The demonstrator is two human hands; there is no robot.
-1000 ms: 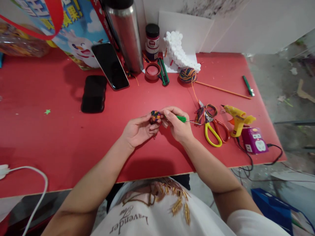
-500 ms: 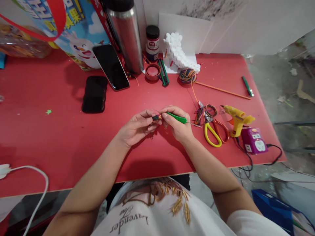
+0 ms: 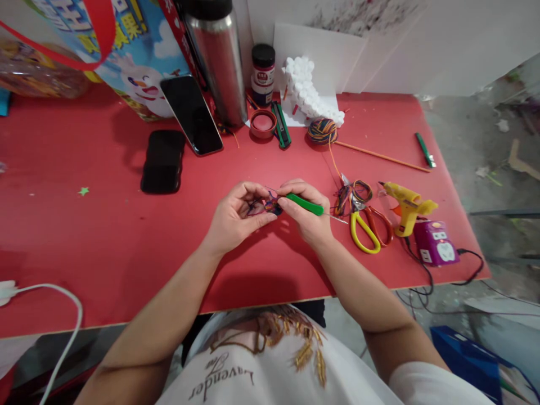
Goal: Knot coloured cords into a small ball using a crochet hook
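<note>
Between the fingers of my left hand (image 3: 236,216) is a small piece of multicoloured yarn work (image 3: 272,207), dark with orange and purple strands. My right hand (image 3: 310,211) grips a green-handled crochet hook (image 3: 304,203), its fingertips meeting the yarn piece. One thin metal end of the hook sticks out to the right, past the hand; whether the other end is in the yarn is hidden by my fingers. Right of my right hand lie loose yarn loops (image 3: 343,199) on scissors with one yellow and one red handle (image 3: 363,232).
A yarn ball (image 3: 322,131) and an orange stick (image 3: 382,155) lie further back. At the right stand a yellow glue gun (image 3: 407,205) and a purple power socket (image 3: 436,242). Two phones (image 3: 162,161), a steel bottle (image 3: 219,67) and a green cutter (image 3: 281,125) are at the back left and centre.
My left hand has turned and spread, its thumb now stretched along the yarn piece's near side. The yarn piece has shifted slightly right. My right hand keeps its hold on the hook.
</note>
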